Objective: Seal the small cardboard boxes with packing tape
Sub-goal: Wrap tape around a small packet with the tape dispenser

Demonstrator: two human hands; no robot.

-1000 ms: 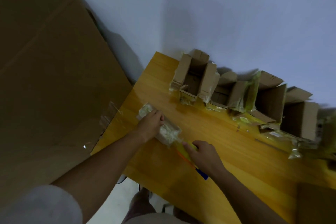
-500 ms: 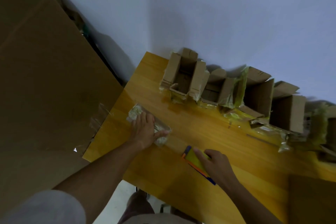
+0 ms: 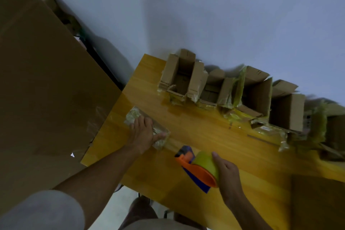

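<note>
A small flat cardboard box [image 3: 133,116], heavily wrapped in clear tape, lies near the left edge of the wooden table [image 3: 205,132]. My left hand [image 3: 143,132] presses flat on top of it with straight fingers. A strip of clear tape runs from the box's right end to the orange and blue tape dispenser [image 3: 196,169]. My right hand [image 3: 226,173] grips the dispenser with its yellowish tape roll [image 3: 204,161], a short way right of the box and lifted off the table.
A row of several open cardboard boxes [image 3: 183,78] with loose tape scraps stands along the table's far edge by the wall. A large cardboard sheet [image 3: 43,89] leans at the left. Another brown cardboard piece [image 3: 317,201] lies at the table's near right.
My right hand has pulled the dispenser away from the box to the right, drawing tape out and tipping the roll into view. My left hand went from gripping the box to pressing flat on it.
</note>
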